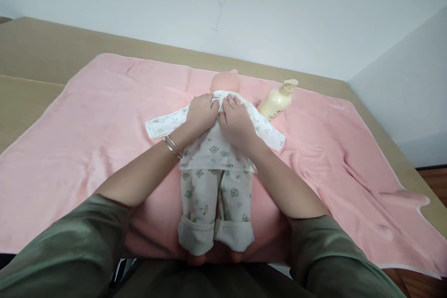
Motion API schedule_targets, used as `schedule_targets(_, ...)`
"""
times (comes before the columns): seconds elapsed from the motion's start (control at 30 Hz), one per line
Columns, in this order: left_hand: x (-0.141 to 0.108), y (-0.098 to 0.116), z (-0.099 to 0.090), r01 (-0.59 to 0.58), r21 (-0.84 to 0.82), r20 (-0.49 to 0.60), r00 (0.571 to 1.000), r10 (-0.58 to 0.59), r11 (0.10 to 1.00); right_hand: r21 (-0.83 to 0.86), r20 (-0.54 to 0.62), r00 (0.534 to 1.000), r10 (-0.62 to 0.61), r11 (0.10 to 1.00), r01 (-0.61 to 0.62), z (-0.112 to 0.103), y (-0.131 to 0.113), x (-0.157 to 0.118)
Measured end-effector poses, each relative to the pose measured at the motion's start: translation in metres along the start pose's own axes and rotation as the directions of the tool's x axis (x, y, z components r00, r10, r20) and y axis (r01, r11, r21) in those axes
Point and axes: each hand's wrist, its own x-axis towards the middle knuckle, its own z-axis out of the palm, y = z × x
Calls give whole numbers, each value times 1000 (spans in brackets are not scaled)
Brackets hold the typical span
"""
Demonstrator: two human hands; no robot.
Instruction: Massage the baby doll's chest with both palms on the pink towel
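A baby doll (225, 83) lies on its back, head toward the wall and feet toward me. It is dressed in a white printed baby shirt (213, 151) and matching trousers (199, 195) with the cuffs turned up. At the neckline, my left hand (201, 112) pinches the shirt's front from the left side. Close beside it, my right hand (238, 120) grips the cloth just below the collar. The fingers of both hands are curled, and the exact spot between them is partly hidden. Both shirt sleeves are spread out to the sides.
A pink blanket (115, 116) with some wrinkles lies under the doll on a tan table (45, 46). To the right of the doll's head, a cream pump bottle (277, 102) lies tilted on the blanket. A white wall (139, 4) stands behind the table.
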Motion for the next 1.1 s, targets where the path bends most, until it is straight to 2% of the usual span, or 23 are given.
schedule_targets(0.1,-7,4,0,-34,61,-8,999,35,998,86,-34,999,42,996,-39,1,21,20)
schedule_targets(0.23,-25,12,1,-182,98,3,983,182,978,133,-42,994,105,986,-98,2,37,30)
schedule_targets(0.3,-31,16,0,-237,129,22,971,236,963,77,-33,992,125,989,-123,0,33,26)
schedule_targets(0.4,-24,15,-3,-299,203,99,953,285,932,-61,-13,997,78,995,-78,-5,13,10)
schedule_targets(0.47,-13,9,-5,-276,217,147,957,248,936,-119,-6,998,63,991,-63,-7,-2,-2)
schedule_targets(0.57,0,-2,-7,-161,215,138,982,133,963,-137,0,998,66,988,-66,-9,-12,-10)
schedule_targets(0.6,0,-3,-7,-156,229,129,983,129,961,-127,7,998,61,990,-60,-10,-10,-8)
schedule_targets(0.67,-6,0,-7,-224,274,136,972,193,935,-83,25,998,56,995,-54,-11,2,1)
schedule_targets(0.77,-25,14,-6,-342,309,146,939,311,887,10,54,993,105,994,-105,-12,27,21)
schedule_targets(0.87,-37,25,-5,-378,302,122,926,358,875,40,75,986,150,987,-153,-14,38,28)
schedule_targets(0.97,-29,21,-5,-420,309,148,908,393,853,-47,58,990,128,991,-125,-13,23,15)
schedule_targets(1.03,-17,11,-7,-376,297,161,926,343,878,-105,54,994,90,991,-84,-12,6,2)
schedule_targets(1.1,-7,2,-9,-280,280,149,958,246,918,-117,60,997,41,993,-33,-10,-6,-7)
